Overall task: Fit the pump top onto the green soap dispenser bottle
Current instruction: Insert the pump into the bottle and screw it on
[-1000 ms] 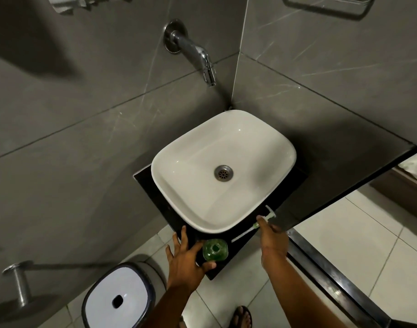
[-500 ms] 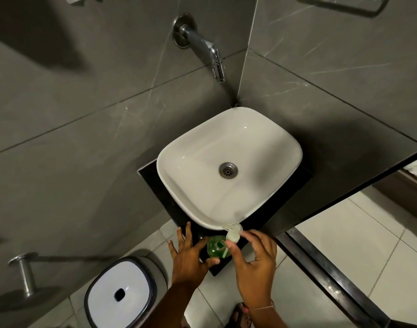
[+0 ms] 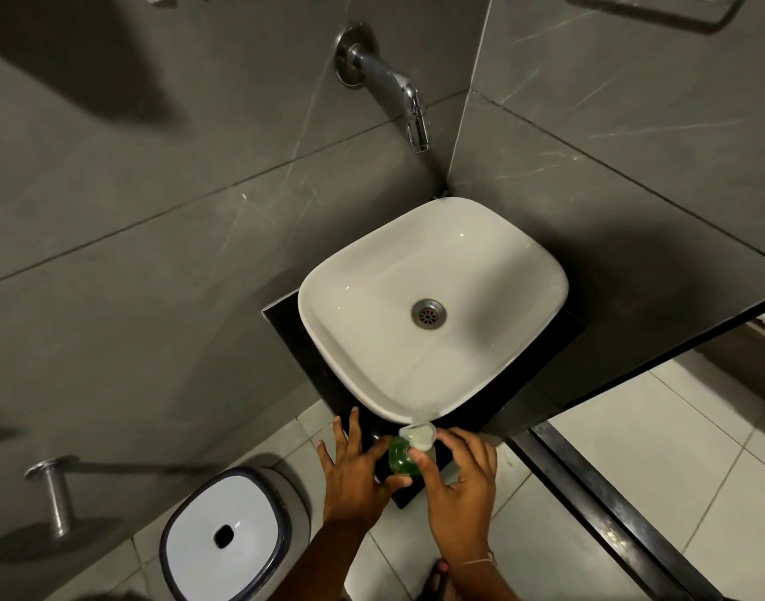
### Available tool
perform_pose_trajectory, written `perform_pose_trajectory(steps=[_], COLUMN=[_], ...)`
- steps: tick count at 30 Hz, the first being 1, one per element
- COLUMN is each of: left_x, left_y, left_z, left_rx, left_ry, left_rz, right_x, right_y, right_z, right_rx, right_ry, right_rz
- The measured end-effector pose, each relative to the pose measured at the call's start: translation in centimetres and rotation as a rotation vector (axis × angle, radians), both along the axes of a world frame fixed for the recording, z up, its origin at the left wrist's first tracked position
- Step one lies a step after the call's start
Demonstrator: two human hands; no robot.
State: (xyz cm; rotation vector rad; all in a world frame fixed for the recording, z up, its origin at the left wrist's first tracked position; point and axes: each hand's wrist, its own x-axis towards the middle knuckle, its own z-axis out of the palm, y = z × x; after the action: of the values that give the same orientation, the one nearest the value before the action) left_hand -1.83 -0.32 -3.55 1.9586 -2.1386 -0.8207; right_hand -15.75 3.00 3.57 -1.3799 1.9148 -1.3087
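The green soap dispenser bottle [image 3: 401, 459] stands upright on the near corner of the black counter [image 3: 285, 316], just below the sink's front rim. My left hand [image 3: 354, 474] wraps it from the left, thumb under the bottle and fingers spread along its side. My right hand [image 3: 461, 479] holds the white pump top [image 3: 419, 435] by thumb and fingertips, directly on the bottle's mouth. The pump's tube is hidden, and I cannot tell how far the top is seated.
A white basin [image 3: 328, 323] with a metal drain [image 3: 428, 313] fills the counter. A chrome tap [image 3: 398, 91] juts from the grey wall above it. A white-lidded bin [image 3: 224, 533] stands on the tiled floor at lower left, next to a wall-mounted metal peg [image 3: 53, 492].
My right hand picked the pump top up off the counter at the right and carried it left onto the bottle's mouth. My left hand kept holding the bottle.
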Motion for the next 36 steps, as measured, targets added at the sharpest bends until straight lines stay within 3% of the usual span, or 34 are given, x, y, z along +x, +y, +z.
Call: perform_pose_trajectory(steps=[9, 15, 23, 30, 36], left_x=[0.3, 0.2, 0.2, 0.2, 0.2], left_y=[0.2, 0.2, 0.2, 0.3, 0.1], left_z=[-0.5, -1.0, -1.7, -1.7, -1.9], left_rx=[-0.057, -0.068, -0.058, -0.128, -0.062], left_ry=[0.017, 0.013, -0.032, 0.016, -0.026], left_rz=[-0.013, 0.006, -0.002, 0.005, -0.002], right_x=[0.0, -0.4, 1.6, 1.2, 2.4], right_y=[0.4, 0.0, -0.8, -0.2, -1.4], right_z=[-3.4, -2.9, -2.8, -2.8, -2.2], right_rx=[0.218, 0.17, 0.26, 0.241, 0.345], right_ry=[0.102, 0.213, 0.06, 0.095, 0.067], right_rz=[-0.033, 0.034, -0.142, -0.123, -0.182])
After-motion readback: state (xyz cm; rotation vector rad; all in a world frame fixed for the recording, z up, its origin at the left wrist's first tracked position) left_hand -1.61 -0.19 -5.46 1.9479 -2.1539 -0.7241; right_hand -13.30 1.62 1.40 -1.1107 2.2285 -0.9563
